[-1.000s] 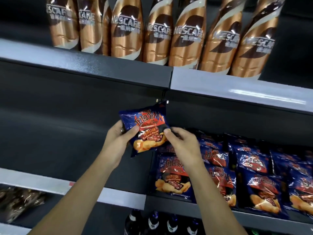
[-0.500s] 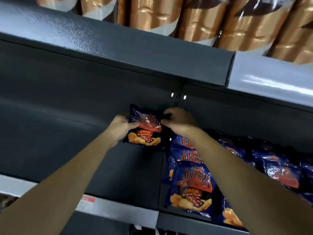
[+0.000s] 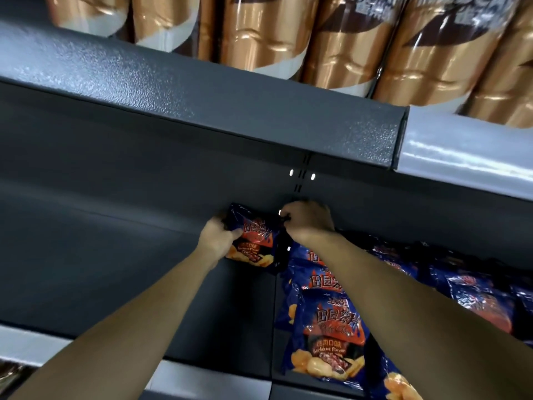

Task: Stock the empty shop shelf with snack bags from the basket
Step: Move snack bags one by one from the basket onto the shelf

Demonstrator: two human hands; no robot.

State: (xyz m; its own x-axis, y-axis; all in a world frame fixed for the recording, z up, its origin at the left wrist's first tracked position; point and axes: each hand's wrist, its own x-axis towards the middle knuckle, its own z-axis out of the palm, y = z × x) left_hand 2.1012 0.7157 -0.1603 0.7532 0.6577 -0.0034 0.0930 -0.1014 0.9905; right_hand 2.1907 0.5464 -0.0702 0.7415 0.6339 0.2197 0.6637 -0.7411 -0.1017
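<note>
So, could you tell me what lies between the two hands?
In the head view, one blue snack bag fills that gap; the left hand grips its left edge, the right hand pinches its upper right corner.

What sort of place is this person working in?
Most likely a shop or supermarket aisle: identical copper-coloured bottles stand in a row on a grey metal shelf, and matching blue snack bags lie lined up on the shelf below.

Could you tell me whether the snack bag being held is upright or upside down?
Upright: the snack bag reads right way up, left hand gripping its side, right hand pinching its top corner.
</note>
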